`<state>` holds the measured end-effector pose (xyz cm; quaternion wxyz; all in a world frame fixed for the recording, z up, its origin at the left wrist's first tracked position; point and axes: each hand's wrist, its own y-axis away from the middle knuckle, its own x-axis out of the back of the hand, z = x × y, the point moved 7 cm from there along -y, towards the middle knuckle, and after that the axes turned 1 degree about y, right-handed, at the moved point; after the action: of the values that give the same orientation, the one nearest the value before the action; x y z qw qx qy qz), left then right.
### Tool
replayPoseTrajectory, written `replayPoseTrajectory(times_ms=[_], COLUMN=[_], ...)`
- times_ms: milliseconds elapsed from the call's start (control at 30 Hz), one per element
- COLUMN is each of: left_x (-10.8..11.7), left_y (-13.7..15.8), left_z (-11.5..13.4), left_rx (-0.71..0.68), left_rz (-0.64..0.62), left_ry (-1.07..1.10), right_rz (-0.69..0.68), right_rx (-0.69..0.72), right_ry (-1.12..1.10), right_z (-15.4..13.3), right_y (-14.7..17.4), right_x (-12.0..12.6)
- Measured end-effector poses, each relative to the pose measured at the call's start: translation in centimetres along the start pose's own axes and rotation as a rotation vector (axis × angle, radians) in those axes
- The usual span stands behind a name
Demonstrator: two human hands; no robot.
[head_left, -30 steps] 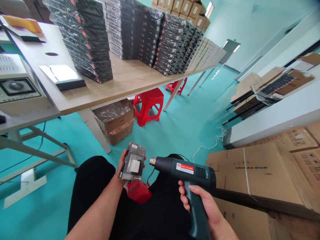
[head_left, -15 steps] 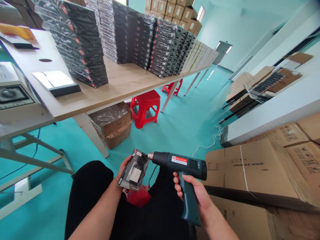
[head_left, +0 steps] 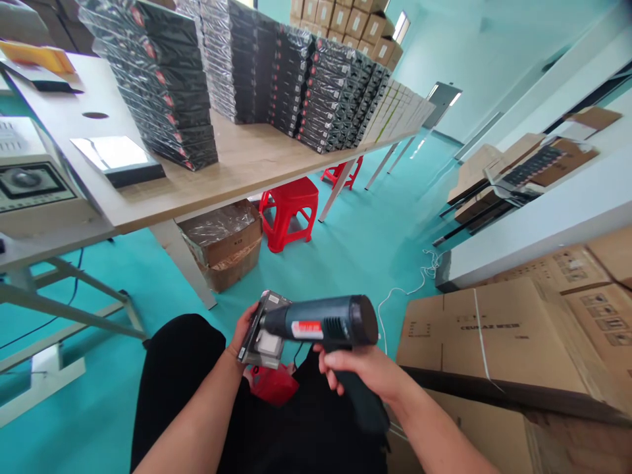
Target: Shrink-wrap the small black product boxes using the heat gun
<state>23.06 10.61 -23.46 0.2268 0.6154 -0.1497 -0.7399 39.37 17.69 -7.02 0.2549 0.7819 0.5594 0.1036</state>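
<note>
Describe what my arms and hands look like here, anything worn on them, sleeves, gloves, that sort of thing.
Both arms are bare from the bottom edge of the picture to the fingers: no sleeves show. The left hand and the right hand wear no gloves, and no rings, watch or wristbands can be seen on the parts in view. No markings show. Black clothing covers the lap below them.

Open teal floor (head_left: pixel 355 250) mid-frame, cardboard cartons (head_left: pixel 498 336) crowding lower right, table (head_left: pixel 237 164) upper left — stacked boxes (head_left: pixel 168 85) blocking it
</note>
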Motion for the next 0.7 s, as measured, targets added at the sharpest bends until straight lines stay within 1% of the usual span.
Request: replayPoseTrajectory(times_ms=[33,67,100,133,200,233,267,300,400,433,467,533,600,700], left_x=[-0.2,-0.2,-0.1,0.1,0.6,0.7,0.7,0.6,-0.1,-0.3,-0.3,-0.2,0.1,0.7], left_y=[0.1,0.1,0.1,0.1,-0.1,-0.2,-0.3,-0.3,-0.2,-0.1,0.0,0.1,-0.1,-0.3], left_z=[-0.1,-0.3,-0.2,0.0,0.7,0.9,0.9,0.9,0.0,-0.2,-0.4,-0.5,-0.3,0.2], left_rx=[0.019,0.039,0.040,0.016,-0.057,-0.076,-0.079,-0.068,0.019,0.049,0.071,0.094,0.085,0.045], left_rz=[-0.028,-0.040,-0.033,-0.007,0.054,0.068,0.063,0.040,-0.084,-0.120,-0.145,-0.155,-0.125,-0.045], left_ry=[-0.006,-0.012,-0.016,-0.017,-0.010,-0.006,-0.002,0.003,0.013,0.014,0.014,0.006,0.003,0.014], right_rz=[0.063,0.087,0.065,-0.002,-0.180,-0.230,-0.229,-0.177,0.101,0.160,0.191,0.207,0.208,0.220], right_rx=[0.026,0.038,0.034,0.016,-0.039,-0.054,-0.053,-0.038,0.039,0.057,0.066,0.070,0.064,0.046], right_ry=[-0.021,-0.030,-0.024,0.001,0.074,0.096,0.097,0.078,-0.049,-0.077,-0.094,-0.105,-0.106,-0.099], right_z=[-0.4,-0.6,-0.7,-0.7,-0.3,-0.2,-0.2,-0.3,-0.9,-1.0,-1.1,-1.1,-0.8,0.0], right_y=[-0.3,-0.4,-0.5,-0.3,0.2,0.5,0.6,0.4,-0.6,-1.0,-1.3,-1.8,-1.9,-1.6], right_x=[0.4,0.5,0.2,-0.4,-1.8,-2.2,-2.1,-1.5,1.7,2.7,3.5,4.7,5.5,6.1])
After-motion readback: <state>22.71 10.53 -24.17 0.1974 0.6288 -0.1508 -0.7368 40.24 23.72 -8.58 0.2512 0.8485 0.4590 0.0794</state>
